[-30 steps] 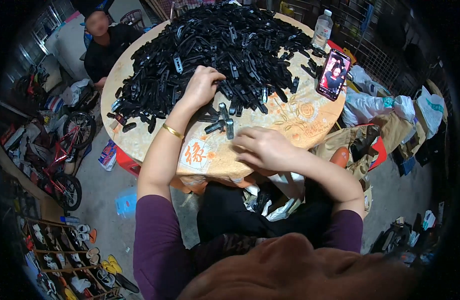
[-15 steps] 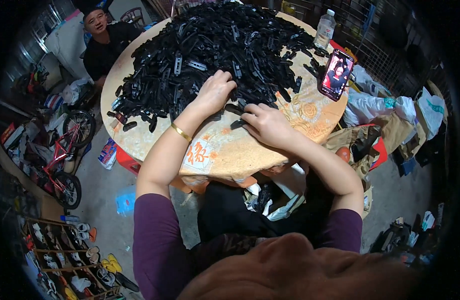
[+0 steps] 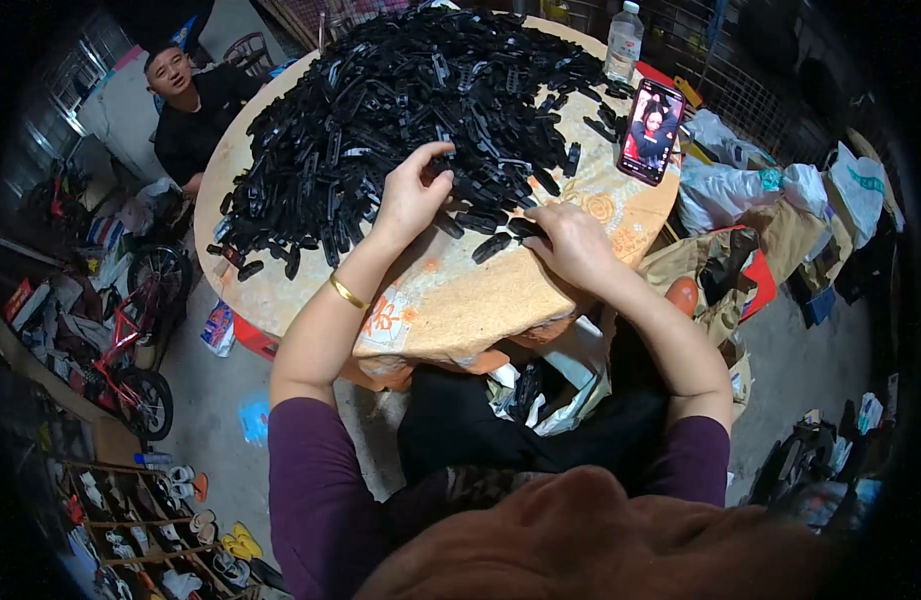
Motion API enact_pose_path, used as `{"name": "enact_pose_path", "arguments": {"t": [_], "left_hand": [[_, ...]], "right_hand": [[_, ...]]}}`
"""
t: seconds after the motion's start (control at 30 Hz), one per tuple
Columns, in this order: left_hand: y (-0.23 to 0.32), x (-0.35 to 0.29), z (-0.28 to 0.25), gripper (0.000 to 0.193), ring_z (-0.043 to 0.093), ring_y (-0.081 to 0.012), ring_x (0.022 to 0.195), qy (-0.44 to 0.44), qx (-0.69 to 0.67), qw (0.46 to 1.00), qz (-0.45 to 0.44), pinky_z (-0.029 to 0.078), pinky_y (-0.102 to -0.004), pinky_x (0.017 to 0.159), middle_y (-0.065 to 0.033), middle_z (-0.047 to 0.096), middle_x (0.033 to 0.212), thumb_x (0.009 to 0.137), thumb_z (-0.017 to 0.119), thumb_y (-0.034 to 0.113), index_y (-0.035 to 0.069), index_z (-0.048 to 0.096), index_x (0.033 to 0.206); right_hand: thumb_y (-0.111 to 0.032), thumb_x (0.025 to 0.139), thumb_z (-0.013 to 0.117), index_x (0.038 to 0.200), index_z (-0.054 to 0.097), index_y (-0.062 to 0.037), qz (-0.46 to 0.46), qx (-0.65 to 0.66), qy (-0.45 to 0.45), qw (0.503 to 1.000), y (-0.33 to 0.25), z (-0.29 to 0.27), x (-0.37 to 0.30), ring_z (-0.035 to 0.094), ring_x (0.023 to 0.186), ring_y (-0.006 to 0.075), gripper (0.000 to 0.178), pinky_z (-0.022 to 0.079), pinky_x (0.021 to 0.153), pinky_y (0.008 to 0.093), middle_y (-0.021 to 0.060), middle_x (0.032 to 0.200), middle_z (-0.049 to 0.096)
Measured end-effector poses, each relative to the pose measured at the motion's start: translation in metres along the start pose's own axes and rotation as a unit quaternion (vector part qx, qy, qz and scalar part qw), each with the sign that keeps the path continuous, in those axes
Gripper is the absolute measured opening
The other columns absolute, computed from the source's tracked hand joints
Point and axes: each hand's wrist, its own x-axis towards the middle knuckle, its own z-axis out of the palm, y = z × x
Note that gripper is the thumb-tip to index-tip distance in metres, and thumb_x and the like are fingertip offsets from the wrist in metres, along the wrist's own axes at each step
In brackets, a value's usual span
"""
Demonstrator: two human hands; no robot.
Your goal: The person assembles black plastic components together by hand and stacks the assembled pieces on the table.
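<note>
Round table (image 3: pixel 486 300) w/ pile of black pcs (image 3: pixel 381 130): L grip (image 3: pixel 411 200) parted by it, R grip (image 3: pixel 575 248) pinching 1 loose pc (image 3: pixel 524 228).

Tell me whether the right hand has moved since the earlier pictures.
Yes: judged against the phone, the right hand has moved rightward over the table, now nearer the phone.

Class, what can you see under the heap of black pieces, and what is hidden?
A patterned tablecloth shows around the heap of black pieces and appears to run beneath; whatever the heap covers cannot be seen.
</note>
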Motion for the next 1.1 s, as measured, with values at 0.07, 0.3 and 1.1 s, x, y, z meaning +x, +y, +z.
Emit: {"name": "enact_pose_path", "arguments": {"t": [0.07,0.3,1.1], "left_hand": [[0.005,-0.003,0.001,0.026,0.060,-0.0087,0.063,-0.047,-0.109,0.991,-0.054,0.049,-0.0213,0.059,-0.0049,0.061,0.075,0.083,0.055,0.005,0.001,0.056,0.109],[0.018,-0.017,0.019,0.022,0.064,-0.0151,0.076,-0.109,-0.251,0.942,-0.196,0.054,-0.0212,0.068,-0.0122,0.061,0.091,0.086,0.051,0.001,-0.006,0.054,0.106],[0.027,-0.034,0.025,0.035,0.059,-0.0092,0.084,-0.192,-0.204,0.960,-0.030,0.049,-0.0216,0.074,-0.0087,0.062,0.102,0.080,0.062,0.003,-0.004,0.055,0.113]], "right_hand": [[-0.017,0.073,0.066,0.089,0.061,-0.0001,0.022,-0.011,-0.021,0.999,0.004,-0.003,0.001,0.059,0.083,0.0326,0.024,0.047,0.073,0.0398,0.0166,0.083,0.061],[-0.016,0.077,0.063,0.090,0.060,-0.0010,0.057,0.116,0.052,0.990,0.006,-0.013,0.003,0.060,0.075,0.0323,0.021,0.048,0.067,0.0387,0.0174,0.082,0.061],[-0.026,0.076,0.068,0.106,0.056,0.0004,-0.083,0.133,0.140,0.978,-0.002,-0.019,0.008,0.062,0.076,0.0284,0.042,0.049,0.066,0.0326,0.0171,0.091,0.062]]}}
